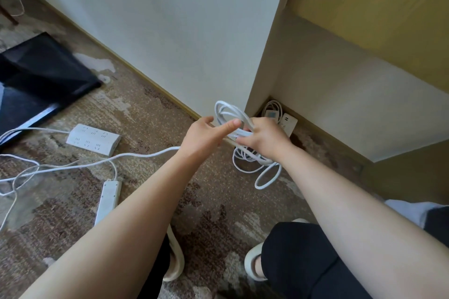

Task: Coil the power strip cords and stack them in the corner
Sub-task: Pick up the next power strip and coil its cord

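Note:
My right hand (266, 139) grips a bundle of white cord loops (229, 114) in the air; more loops hang below it down to the carpet. My left hand (206, 135) is beside the bundle, thumb stretched toward it; whether its fingers hold the cord is hidden. A loose stretch of white cord (136, 155) runs left from under my left wrist across the carpet. A wide white power strip (93, 139) and a narrow one (108, 200) lie on the floor at left. In the corner behind my right hand sit coiled strips (283, 116).
A patterned brown carpet (218, 201) covers the floor. A black flat panel (41, 75) leans at the far left. A white wall (182, 31) and a yellow cabinet side (364, 7) form the corner. My knees and pale slippers (252, 262) are at the bottom.

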`<state>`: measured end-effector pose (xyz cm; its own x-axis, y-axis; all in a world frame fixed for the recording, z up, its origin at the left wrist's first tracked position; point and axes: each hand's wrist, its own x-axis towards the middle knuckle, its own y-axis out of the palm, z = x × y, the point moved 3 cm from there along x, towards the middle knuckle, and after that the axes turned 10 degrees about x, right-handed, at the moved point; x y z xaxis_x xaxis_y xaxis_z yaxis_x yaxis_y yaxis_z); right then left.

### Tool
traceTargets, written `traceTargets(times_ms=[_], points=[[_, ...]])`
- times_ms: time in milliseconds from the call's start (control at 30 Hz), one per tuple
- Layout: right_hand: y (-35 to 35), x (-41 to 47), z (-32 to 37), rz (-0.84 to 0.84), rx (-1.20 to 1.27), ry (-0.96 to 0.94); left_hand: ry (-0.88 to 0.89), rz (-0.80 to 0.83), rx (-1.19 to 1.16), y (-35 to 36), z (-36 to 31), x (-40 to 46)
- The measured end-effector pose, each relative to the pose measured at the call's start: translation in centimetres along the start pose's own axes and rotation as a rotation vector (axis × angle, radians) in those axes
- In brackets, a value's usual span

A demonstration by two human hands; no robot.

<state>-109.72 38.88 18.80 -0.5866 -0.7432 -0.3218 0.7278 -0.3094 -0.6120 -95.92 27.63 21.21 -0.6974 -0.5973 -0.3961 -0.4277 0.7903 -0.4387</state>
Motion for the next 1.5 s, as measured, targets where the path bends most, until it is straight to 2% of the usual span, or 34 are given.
traceTargets(times_ms=[100, 200, 333, 400, 567, 667, 733, 833, 900, 1067, 1167, 1233, 1367, 1500], points=[[-0.4, 0.2, 0.1, -0.059, 0.093, 0.023, 0.002, 0.111, 0.211, 1.2, 0.8, -0.2], [-2.4, 0.7, -0.8, -0.209, 0.241, 0.097, 0.110, 0.320, 0.491, 3.1, 2.3, -1.0], [-5.1, 1.0, -1.9, -0.351, 0.335, 0.098, 0.085, 0.509, 0.523, 3.3, 5.2, -1.5], [-6.1, 0.8, -2.3, -0.388, 0.363, 0.082, 0.060, 0.544, 0.577, 2.2, 7.1, -1.6], [-7.2, 0.2, -2.5, -0.405, 0.392, 0.049, -0.067, 0.428, 0.833, -1.4, 12.3, -1.4], [-6.8, 0.1, -2.1, -0.375, 0.359, 0.057, -0.076, 0.377, 0.923, -1.0, 11.5, -1.6], [-6.2, 0.1, -1.9, -0.326, 0.355, 0.053, 0.066, 0.301, 0.952, 0.1, 8.4, -1.8], [-5.3, 0.1, -1.6, -0.218, 0.294, 0.047, 0.412, 0.182, 0.970, 2.5, 2.9, -2.5], [-4.6, 0.0, -1.4, -0.157, 0.230, 0.037, 0.500, 0.189, 0.989, 4.0, 1.4, -2.8], [-4.1, -0.2, -1.6, -0.104, 0.202, 0.053, 0.239, 0.376, 0.979, 3.4, 4.8, -1.7], [-4.2, 0.0, -1.3, -0.105, 0.191, 0.047, 0.121, 0.371, 0.867, 2.0, 6.9, -1.3], [-3.8, 0.2, -0.7, -0.074, 0.160, 0.036, 0.107, 0.292, 0.818, 1.1, 6.8, -1.1], [-2.3, 0.2, 0.3, 0.059, 0.154, 0.001, 0.190, 0.144, 0.837, 0.6, 5.4, -0.9], [-1.8, 0.0, -0.7, 0.214, 0.194, 0.096, 0.210, 0.178, 0.887, 0.4, 5.7, -1.1]])
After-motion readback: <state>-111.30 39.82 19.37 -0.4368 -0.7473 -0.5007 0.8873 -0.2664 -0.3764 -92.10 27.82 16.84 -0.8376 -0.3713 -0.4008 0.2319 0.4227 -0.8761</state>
